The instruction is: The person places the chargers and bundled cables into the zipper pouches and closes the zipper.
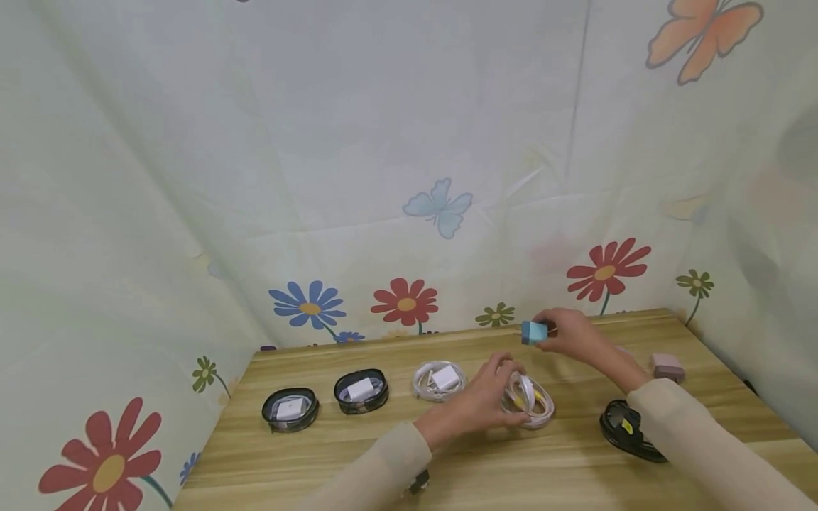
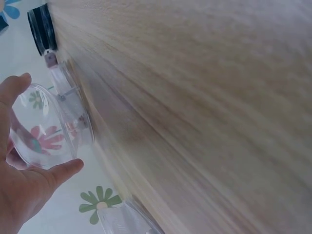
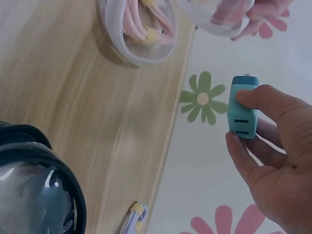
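Note:
My left hand (image 1: pixel 482 397) holds a round clear plastic lid (image 2: pixel 46 129) by its edge, thumb on one side and fingers on the other. Just beside and below it, a round clear case (image 3: pixel 139 59) sits on the wooden table (image 1: pixel 307 468). Inside the case lies a coiled pink cable (image 3: pixel 136 22) with yellow ties. At the table's back edge my right hand (image 1: pixel 569 333) pinches a teal charger (image 3: pixel 242 109) between thumb and fingers, raised off the table. Two slots in the charger's end face the right wrist camera.
Two black-rimmed cases (image 1: pixel 290 410) with white chargers stand at left. Another clear case (image 1: pixel 441 380) with a white charger is left of centre. A black case (image 1: pixel 629 429) and a pink charger (image 1: pixel 667 367) lie at right. A flowered cloth (image 1: pixel 358 213) hangs behind.

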The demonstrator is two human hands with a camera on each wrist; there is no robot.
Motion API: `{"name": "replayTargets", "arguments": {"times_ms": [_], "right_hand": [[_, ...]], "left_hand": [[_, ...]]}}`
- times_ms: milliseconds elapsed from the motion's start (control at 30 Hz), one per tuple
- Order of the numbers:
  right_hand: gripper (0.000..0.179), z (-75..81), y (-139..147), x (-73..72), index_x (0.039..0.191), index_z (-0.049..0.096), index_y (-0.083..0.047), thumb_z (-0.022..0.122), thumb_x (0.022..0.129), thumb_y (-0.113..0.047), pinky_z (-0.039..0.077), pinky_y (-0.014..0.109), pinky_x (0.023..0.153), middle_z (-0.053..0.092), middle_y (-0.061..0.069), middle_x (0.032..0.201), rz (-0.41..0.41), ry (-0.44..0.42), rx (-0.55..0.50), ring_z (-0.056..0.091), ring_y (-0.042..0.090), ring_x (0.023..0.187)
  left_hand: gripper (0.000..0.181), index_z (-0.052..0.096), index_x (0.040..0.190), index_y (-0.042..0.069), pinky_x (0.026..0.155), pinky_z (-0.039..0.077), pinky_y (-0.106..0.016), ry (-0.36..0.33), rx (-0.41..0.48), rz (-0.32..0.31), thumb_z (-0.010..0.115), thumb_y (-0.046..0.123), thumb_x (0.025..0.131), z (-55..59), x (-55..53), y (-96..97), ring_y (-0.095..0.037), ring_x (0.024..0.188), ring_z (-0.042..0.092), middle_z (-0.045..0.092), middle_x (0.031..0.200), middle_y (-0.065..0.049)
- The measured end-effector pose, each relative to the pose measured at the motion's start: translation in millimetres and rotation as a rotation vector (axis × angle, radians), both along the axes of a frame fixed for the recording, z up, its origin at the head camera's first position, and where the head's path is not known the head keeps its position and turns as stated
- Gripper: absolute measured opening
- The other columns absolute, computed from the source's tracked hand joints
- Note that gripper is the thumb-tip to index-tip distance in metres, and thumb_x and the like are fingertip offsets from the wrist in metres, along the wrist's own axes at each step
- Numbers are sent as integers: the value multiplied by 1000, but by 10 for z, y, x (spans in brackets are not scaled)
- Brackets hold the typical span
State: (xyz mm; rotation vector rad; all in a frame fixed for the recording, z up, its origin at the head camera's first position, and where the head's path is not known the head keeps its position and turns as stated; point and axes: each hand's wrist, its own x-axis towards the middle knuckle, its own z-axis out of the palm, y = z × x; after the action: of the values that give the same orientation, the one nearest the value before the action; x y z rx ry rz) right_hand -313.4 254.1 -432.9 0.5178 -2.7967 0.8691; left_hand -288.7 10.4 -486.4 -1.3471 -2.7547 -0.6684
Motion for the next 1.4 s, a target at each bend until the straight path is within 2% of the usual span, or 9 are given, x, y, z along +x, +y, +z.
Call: {"name": "replayTargets", "arguments": {"times_ms": [200, 367, 667, 867, 1033, 1300, 1400], "right_hand": [[44, 4, -59, 119, 121, 65, 8, 82, 85, -11, 59, 45, 78, 70, 19, 105, 3, -6, -14, 69, 36, 94], [40, -5, -99, 225, 116, 67, 6, 83, 84, -11, 60, 40, 75, 70, 13, 99, 24, -7, -19, 69, 29, 89], [29, -144, -109, 387, 106, 70, 1, 84, 82, -9, 54, 29, 65, 69, 4, 90, 57, -21, 11, 64, 15, 78], [29, -272, -144, 424, 101, 70, 1, 86, 79, -10, 52, 26, 63, 69, 3, 88, 86, -10, 24, 63, 15, 76], [31, -364, -202, 452, 102, 70, 2, 86, 79, -11, 49, 24, 62, 68, 3, 87, 115, -53, 14, 60, 10, 74], [32, -410, -246, 475, 103, 70, 1, 86, 77, -8, 50, 23, 61, 69, 2, 86, 152, -73, -15, 59, 6, 72], [31, -440, -281, 469, 100, 69, -2, 88, 76, -9, 49, 23, 60, 67, 0, 83, 134, -77, -3, 57, 6, 70]], "left_hand": [[70, 43, 140, 25, 104, 47, -31, 1, -3, -3, 81, 46, 85, -5, -2, -7, -21, 140, 42, 30, 156, -4], [71, 44, 141, 23, 105, 46, -31, -2, 0, -7, 81, 46, 85, 6, 7, -7, -21, 140, 42, 31, 156, -6], [74, 42, 143, 22, 104, 46, -27, 6, 8, -24, 81, 46, 85, 17, 15, -14, -17, 135, 44, 32, 152, -4], [73, 43, 143, 20, 102, 46, -24, 31, 21, -33, 81, 46, 86, 8, 13, -29, -15, 130, 46, 34, 147, -3], [72, 42, 142, 22, 101, 48, -26, 18, 24, -19, 80, 46, 86, 4, 21, -25, -17, 133, 45, 33, 151, -6], [72, 43, 141, 21, 104, 47, -28, 1, 42, 10, 82, 44, 85, -9, -10, -7, -18, 133, 44, 35, 150, -6], [72, 43, 141, 20, 105, 46, -27, 4, 50, 18, 82, 43, 85, -4, -30, -9, -17, 132, 45, 36, 149, -7]]}}
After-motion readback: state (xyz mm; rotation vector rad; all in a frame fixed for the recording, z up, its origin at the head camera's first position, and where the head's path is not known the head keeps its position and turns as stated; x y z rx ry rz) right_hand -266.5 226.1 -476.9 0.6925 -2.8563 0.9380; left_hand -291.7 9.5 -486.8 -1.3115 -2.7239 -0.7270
